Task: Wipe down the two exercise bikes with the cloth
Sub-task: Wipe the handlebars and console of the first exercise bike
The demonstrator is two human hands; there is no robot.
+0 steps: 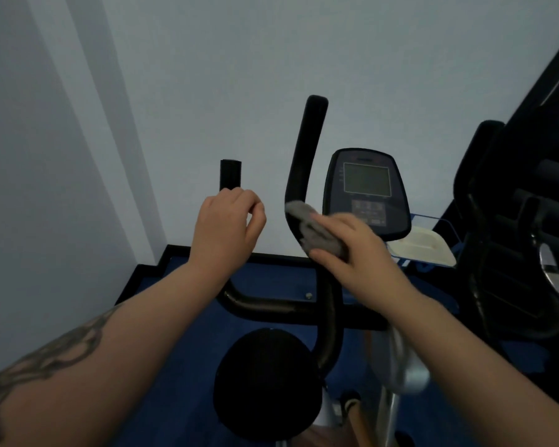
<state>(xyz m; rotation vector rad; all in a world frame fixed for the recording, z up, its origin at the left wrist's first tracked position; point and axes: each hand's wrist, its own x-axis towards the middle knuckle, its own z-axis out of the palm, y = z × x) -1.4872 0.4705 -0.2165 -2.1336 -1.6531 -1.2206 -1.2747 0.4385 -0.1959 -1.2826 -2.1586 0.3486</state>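
Head view: the right hand [352,250] presses a grey cloth [317,232] against the bend of the bike's right handlebar [304,150], thumb under the cloth and fingers laid over it, so the hand is clasping the cloth onto the bar. The left hand [228,225] is curled round the left handlebar [230,175] just below its capped end, steadying the bike. The console [367,191] stands just beyond the right hand, with the black seat [265,382] low in the middle. A second machine [523,253] stands dark at the right edge, too cropped to tell whether it is the other bike. A white tray [423,248] lies on the floor behind the console.

The step in hand looks like wiping the right bar. To do it well, I judge the cloth should wrap fully round the bar, not just its near face, and slide up its whole length to the tip, then back down past the bend to the crossbar. Keep the left grip firm so the frame does not rock. The console, the left bar and the seat seem to remain, and the screen wants a lighter touch than the bars.
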